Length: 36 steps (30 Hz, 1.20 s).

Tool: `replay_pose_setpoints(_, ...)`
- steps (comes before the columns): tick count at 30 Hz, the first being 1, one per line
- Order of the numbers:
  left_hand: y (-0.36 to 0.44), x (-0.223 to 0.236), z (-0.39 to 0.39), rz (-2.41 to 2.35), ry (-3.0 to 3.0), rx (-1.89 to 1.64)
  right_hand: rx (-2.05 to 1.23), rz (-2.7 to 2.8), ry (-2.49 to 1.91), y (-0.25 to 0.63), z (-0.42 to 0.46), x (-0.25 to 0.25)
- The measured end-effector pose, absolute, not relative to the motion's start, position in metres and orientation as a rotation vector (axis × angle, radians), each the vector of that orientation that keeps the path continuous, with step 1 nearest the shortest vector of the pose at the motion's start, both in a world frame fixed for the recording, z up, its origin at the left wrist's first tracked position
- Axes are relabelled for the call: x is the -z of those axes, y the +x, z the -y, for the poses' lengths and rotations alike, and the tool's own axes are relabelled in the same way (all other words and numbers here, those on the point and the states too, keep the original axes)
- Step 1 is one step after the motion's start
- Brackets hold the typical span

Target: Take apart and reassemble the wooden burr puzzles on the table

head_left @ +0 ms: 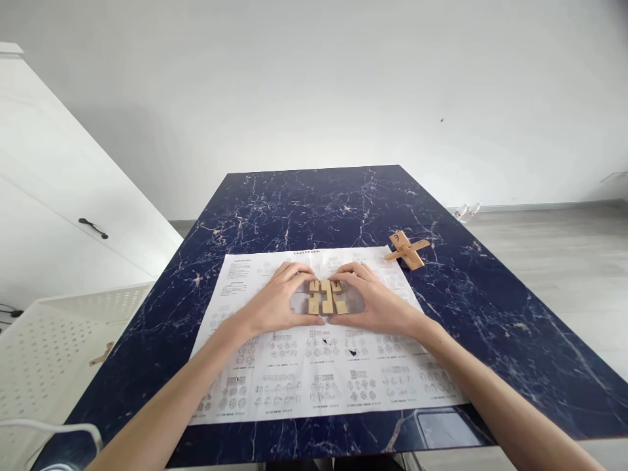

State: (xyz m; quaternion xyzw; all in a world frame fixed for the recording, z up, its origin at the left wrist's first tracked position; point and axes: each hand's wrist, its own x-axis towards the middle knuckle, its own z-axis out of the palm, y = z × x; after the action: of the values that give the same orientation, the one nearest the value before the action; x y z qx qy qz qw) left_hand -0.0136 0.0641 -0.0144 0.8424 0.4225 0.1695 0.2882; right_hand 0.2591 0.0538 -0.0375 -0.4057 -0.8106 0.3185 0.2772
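Observation:
Three small notched wooden puzzle pieces [327, 297] lie side by side on the printed instruction sheet [289, 409]; the rightmost bears a handwritten 3. From the left, my left hand [282, 297] curves around them, its fingers at their far ends and its thumb at their near ends. My right hand [367, 297] mirrors this from the right. Both hands are closed in a loose C shape on the pieces, with a gap between each palm and the wood. Fingertips partly hide the far ends of the pieces.
An assembled wooden cross [407, 250], also marked 3, stands beyond the sheet's far right corner on the blue marbled table [314, 203]. A phone-like flat rectangle [449, 428] lies at the near edge. Left are a white perforated basket [63, 347] and a white cable [59, 428].

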Motion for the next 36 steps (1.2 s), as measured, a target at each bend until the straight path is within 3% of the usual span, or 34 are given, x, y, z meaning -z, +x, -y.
replay_pose_setpoints(10,-0.012,0.002,-0.058,-1.070,1.691,-0.733,-1.154,1.636,-1.029,0.259,-0.054,0.020)
replay_pose_setpoints(19,-0.003,-0.001,-0.053,-0.978,1.162,-0.760,-1.410,1.450,-1.016,0.259,-0.053,0.026)
replay_pose_setpoints(24,-0.001,0.002,-0.052,-0.962,1.236,-0.737,-1.578,1.392,-0.891,0.255,-0.051,0.022)
replay_pose_setpoints(36,0.003,0.003,-0.049,-1.039,1.551,-0.647,-1.439,1.194,-0.932,0.254,-0.052,0.017)
